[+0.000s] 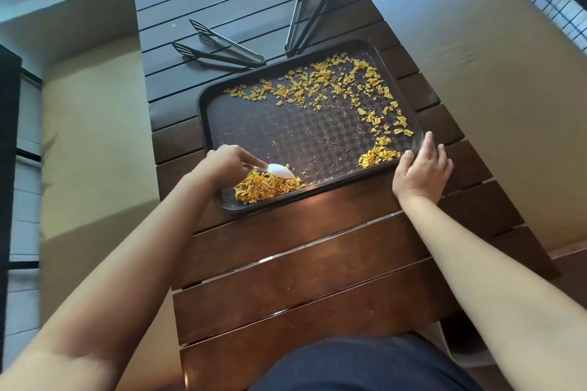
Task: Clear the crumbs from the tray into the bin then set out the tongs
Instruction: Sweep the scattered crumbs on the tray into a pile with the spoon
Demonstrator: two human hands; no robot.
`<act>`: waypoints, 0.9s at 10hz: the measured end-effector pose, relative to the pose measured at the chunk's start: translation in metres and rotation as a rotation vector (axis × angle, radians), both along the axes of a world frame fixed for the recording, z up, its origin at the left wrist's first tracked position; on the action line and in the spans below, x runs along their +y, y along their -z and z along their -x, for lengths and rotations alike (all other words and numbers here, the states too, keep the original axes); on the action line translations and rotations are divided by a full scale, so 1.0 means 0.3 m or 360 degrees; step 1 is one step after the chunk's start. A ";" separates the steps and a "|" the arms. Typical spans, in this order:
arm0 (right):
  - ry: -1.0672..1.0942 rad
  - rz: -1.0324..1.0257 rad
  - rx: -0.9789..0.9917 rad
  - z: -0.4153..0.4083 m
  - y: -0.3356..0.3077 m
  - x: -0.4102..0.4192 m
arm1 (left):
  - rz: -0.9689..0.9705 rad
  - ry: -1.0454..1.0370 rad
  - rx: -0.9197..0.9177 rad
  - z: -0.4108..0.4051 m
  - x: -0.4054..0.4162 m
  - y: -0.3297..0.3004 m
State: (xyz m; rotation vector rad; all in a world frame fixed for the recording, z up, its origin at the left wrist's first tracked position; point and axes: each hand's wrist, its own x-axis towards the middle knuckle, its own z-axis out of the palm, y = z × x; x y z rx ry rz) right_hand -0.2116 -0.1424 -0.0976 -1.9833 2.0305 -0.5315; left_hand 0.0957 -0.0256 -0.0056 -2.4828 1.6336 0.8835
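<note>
Dark rect. plastic tray (241,124) w/ checkered textured base & raised rim sat on a dark brown slatted wooden table (286,263), long axis running skewed, near-left to far-right, one corner toward the person. Yellow-orange flaky crumbs (317,86) lay scattered in a band along the tray's far edge & down its right side; a denser heap (263,189) was gathered at the near-left corner, a smaller clump (378,156) at the near-right.

Left hand (222,165) pinched a white plastic spoon (279,171), fingers curled round its handle, bowl pointing right & resting on top of the heap. Right hand (421,168) lay on the tray's near-right corner, fingers fairly straight, thumb over the rim.

Two pairs of black tongs on the table just beyond the tray: left tongs (219,47) w/ slotted flat tips pointing far-left, hinge end near the tray's far edge; right tongs (308,13) pointing almost straight away, hinge end touching or just beside the rim, can't tell which. Both lay splayed apart.
</note>
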 end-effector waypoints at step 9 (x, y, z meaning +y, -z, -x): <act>-0.0001 0.0031 -0.0018 0.000 -0.005 0.004 | 0.0277 -0.0472 0.0037 -0.062 0.248 0.012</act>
